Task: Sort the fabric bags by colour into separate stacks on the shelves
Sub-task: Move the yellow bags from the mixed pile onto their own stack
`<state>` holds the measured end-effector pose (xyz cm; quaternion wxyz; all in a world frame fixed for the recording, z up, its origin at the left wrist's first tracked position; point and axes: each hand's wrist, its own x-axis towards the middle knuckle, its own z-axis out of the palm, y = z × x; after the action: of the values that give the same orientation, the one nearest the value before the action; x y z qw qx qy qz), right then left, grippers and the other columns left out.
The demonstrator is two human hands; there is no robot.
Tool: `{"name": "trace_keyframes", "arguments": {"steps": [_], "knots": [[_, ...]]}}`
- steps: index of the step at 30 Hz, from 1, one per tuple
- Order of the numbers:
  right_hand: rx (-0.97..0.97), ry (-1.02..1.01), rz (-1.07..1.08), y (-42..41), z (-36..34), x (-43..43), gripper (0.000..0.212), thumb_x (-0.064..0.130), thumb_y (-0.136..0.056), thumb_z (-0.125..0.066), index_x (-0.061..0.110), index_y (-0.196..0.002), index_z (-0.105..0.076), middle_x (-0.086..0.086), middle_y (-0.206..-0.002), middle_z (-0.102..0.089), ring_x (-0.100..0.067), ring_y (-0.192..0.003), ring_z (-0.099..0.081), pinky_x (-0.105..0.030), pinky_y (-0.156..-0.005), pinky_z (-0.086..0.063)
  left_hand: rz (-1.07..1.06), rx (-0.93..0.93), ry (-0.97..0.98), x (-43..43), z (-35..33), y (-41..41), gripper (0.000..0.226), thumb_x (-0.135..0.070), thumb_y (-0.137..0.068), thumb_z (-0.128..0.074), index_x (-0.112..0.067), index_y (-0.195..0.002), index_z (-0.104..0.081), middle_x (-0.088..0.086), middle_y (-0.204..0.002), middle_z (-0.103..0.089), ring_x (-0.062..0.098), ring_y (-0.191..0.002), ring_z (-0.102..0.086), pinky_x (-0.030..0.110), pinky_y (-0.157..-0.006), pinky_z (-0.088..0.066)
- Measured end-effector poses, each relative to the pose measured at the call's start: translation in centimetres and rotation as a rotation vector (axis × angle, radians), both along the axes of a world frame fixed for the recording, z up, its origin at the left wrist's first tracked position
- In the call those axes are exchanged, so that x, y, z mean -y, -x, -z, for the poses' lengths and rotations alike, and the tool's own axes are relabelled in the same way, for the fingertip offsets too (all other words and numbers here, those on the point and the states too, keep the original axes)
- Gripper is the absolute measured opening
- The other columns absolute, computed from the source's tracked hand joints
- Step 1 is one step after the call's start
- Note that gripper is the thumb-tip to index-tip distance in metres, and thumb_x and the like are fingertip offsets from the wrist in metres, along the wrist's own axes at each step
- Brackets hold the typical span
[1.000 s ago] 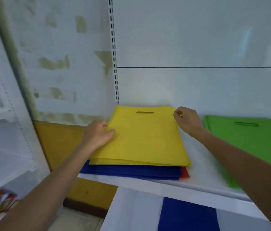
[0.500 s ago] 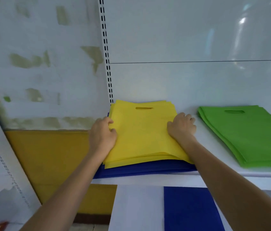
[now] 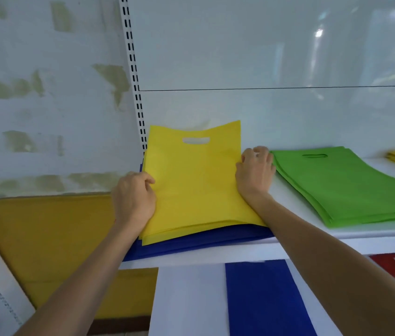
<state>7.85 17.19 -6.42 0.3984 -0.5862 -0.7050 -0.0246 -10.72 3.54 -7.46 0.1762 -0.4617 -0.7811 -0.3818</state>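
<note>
Left hand [image 3: 134, 196] and right hand [image 3: 254, 173] grip one yellow stack [image 3: 196, 185] atop one blue stack [image 3: 203, 243]; one green stack [image 3: 347, 187] right

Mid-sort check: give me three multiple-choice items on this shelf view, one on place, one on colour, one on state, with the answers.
1. Where is the green stack relative to the right hand?
A. Just to its right, on the same shelf
B. On the shelf below
C. Beyond the left hand

2. What colour are the bags directly under the yellow bags that both hands grip?
A. Red
B. Blue
C. Green

3. How do the gripped yellow bags lie?
A. Flat on the pile
B. Rolled up
C. Far edge raised

Answers:
1 A: the green stack lies beside the right hand's knuckles on the upper shelf.
2 B: blue bags show beneath the yellow front edge.
3 C: the white back panel shows through the handle cut-out.
</note>
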Motion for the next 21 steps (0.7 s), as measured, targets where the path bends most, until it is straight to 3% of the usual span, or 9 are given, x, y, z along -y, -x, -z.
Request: {"name": "trace_keyframes", "arguments": {"steps": [4, 7, 10, 16, 21], "knots": [[-0.062, 0.021, -0.136, -1.6, -1.6, 0.8, 0.027, 0.010, -0.091, -0.048, 0.008, -0.117, -0.044, -0.017, -0.112, -0.061, -0.038, -0.099, -0.057, -0.040, -0.071, -0.041, 0.065, -0.062, 0.116, 0.7, -1.1, -0.4, 0.028, -0.008, -0.091, -0.047, -0.016, -0.111, -0.065, 0.008, -0.114, -0.060, 0.026, -0.104, -0.056, 0.040, -0.089, -0.041], [-0.102, -0.058, -0.163, -5.0, -4.0, 1.2, 0.038, 0.010, -0.090, -0.050, 0.011, -0.126, -0.043, -0.014, -0.112, -0.062, -0.036, -0.097, -0.058, -0.039, -0.071, -0.043, 0.204, 0.038, 0.086, 0.7, -3.0, -2.2, 0.030, -0.008, -0.089, -0.051, -0.014, -0.115, -0.063, 0.010, -0.118, -0.056, 0.026, -0.103, -0.055, 0.036, -0.088, -0.041], [-0.146, -0.099, -0.146, -10.9, -5.2, 1.7, 0.027, 0.013, -0.090, -0.052, 0.010, -0.117, -0.055, -0.008, -0.117, -0.060, -0.030, -0.101, -0.057, -0.035, -0.075, -0.043, 0.305, 0.043, 0.050, -0.6, -4.7, -6.4, 0.031, -0.008, -0.087, -0.053, -0.013, -0.117, -0.063, 0.009, -0.122, -0.056, 0.027, -0.106, -0.054, 0.036, -0.091, -0.041], [-0.127, -0.043, 0.041, -29.0, -4.7, 3.1, 0.036, 0.008, -0.086, -0.051, 0.006, -0.121, -0.057, -0.013, -0.125, -0.057, -0.030, -0.114, -0.052, -0.034, -0.092, -0.039, 0.615, 0.113, -0.034, -5.1, -5.5, -21.9, 0.034, -0.013, -0.081, -0.055, -0.007, -0.112, -0.066, 0.013, -0.117, -0.060, 0.028, -0.108, -0.055, 0.031, -0.094, -0.038], [-0.159, 0.004, 0.259, -45.1, -4.6, 6.2, 0.038, 0.004, -0.086, -0.052, 0.007, -0.123, -0.057, -0.013, -0.130, -0.055, -0.030, -0.118, -0.049, -0.028, -0.092, -0.031, 0.868, 0.208, 0.037, -7.4, -3.9, -36.9, 0.053, -0.025, -0.067, -0.044, -0.006, -0.112, -0.066, 0.014, -0.116, -0.062, 0.027, -0.108, -0.056, 0.026, -0.090, -0.038]]}}
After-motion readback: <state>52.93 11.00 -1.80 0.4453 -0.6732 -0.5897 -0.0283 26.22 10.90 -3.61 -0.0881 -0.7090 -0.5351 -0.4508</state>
